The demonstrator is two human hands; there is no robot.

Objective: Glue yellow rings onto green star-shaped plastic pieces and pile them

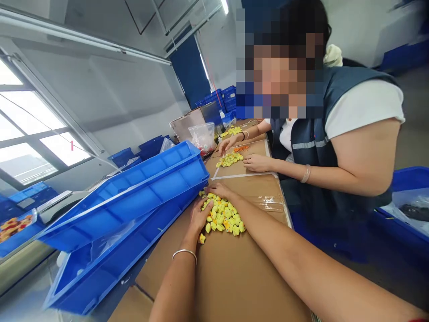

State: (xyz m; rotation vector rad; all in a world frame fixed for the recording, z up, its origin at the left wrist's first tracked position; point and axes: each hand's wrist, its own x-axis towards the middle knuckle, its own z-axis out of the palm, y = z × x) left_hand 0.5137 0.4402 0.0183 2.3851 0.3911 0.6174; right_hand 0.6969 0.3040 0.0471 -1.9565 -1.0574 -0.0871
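Head view: You bend both bare arms over a cardboard-covered surface (248, 273), where a heap of small yellow chick-like toys (221, 216), some marked with orange, lies between your wrists. Your left hand (199, 216) rests along the heap's left edge, touching it, the thumb set apart from the fingers over the toys; whether a toy is pinched there, you cannot tell. Your right hand (219, 190) reaches across the heap's far end, palm down, its fingers curving over the pieces and partly hidden, so their grip cannot be told either. One stray toy (201, 239) sits just beside the heap, near your left wrist, which wears a silver bangle (184, 253). To the left, an upper blue crate (134, 203) leans, tilted, over a lower blue crate (117, 273), both close to the surface's edge. Beyond a strip of white tape (241, 176), a co-worker in a dark vest (308, 154) sits with both hands at a second yellow pile (229, 159), near a small scatter of orange pieces (241, 148). Farther back stand a clear plastic bag (203, 134) with reddish contents and a third yellow pile (232, 131).
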